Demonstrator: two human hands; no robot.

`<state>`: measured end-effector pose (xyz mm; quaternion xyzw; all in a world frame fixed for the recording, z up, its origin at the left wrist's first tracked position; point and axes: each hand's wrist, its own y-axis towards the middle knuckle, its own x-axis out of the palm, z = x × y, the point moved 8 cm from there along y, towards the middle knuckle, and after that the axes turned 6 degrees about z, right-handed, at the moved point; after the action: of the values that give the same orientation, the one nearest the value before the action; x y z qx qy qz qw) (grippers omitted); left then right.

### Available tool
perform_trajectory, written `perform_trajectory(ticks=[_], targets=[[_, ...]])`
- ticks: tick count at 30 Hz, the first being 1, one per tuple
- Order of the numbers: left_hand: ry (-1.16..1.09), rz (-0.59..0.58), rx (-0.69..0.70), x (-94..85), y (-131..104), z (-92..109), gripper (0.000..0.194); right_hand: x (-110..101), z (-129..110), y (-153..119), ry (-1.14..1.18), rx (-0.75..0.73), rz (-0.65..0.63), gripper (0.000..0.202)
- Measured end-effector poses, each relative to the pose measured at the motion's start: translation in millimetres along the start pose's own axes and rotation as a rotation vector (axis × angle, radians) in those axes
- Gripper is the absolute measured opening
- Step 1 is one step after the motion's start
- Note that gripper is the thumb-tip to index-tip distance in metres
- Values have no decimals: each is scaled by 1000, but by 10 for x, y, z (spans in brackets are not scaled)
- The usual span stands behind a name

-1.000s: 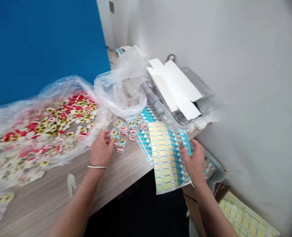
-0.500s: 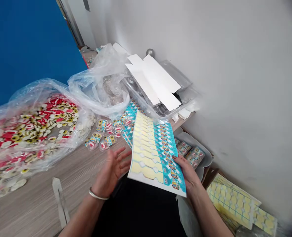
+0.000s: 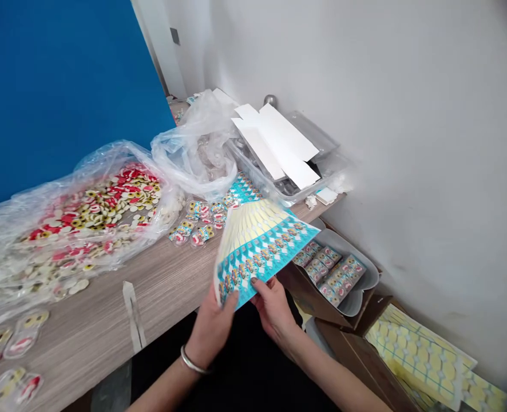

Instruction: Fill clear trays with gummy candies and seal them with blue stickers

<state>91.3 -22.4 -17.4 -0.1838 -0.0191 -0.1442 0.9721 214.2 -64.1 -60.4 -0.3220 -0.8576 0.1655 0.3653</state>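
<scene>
A printed sticker sheet (image 3: 260, 252), turquoise with rows of small colourful figures and a pale yellow band, is between my two hands above the table's edge. My left hand (image 3: 217, 323) grips its lower left corner, the thumb on top. My right hand (image 3: 273, 306) pinches the near edge with thumb above and fingers beneath. Just past the sheet, more turquoise printed sheets (image 3: 247, 187) lie on the table, partly covered by it. Beside them sit several small clear packs (image 3: 202, 234) holding red, white and yellow pieces.
A large clear bag (image 3: 103, 229) of red, white and yellow pieces spreads over the table (image 3: 163, 292). White card strips (image 3: 279, 146) top a clear plastic box (image 3: 294, 197) by the wall. Lower right, a grey bin (image 3: 367, 280) holds packed items; yellow sheets (image 3: 420, 349) lie in a carton.
The sheet has turned, its printed band now facing me. My left hand, spread and apart before, has closed on the corner. My right hand has moved left along with it.
</scene>
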Motion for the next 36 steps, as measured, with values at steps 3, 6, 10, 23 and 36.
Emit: perform_trajectory(ticks=[3,6,10,23,36], targets=[[-199,34,-195,-322,156,-110,41,-233,-259,86,-17,-43,19,45],[-159,73,-231,-871,311,1,29,-765,-775,219,-134,-211,236,48],[-35,-15,-214,-1351,561,394,32,-939,-1767,76,-533,-874,472,61],[-125,-294,-206,-716,1424,1045,59,49,-771,934,-649,61,-326,35],[-274,-141,-141,-226,719,87,45,-608,-808,681,-435,395,-181,18]])
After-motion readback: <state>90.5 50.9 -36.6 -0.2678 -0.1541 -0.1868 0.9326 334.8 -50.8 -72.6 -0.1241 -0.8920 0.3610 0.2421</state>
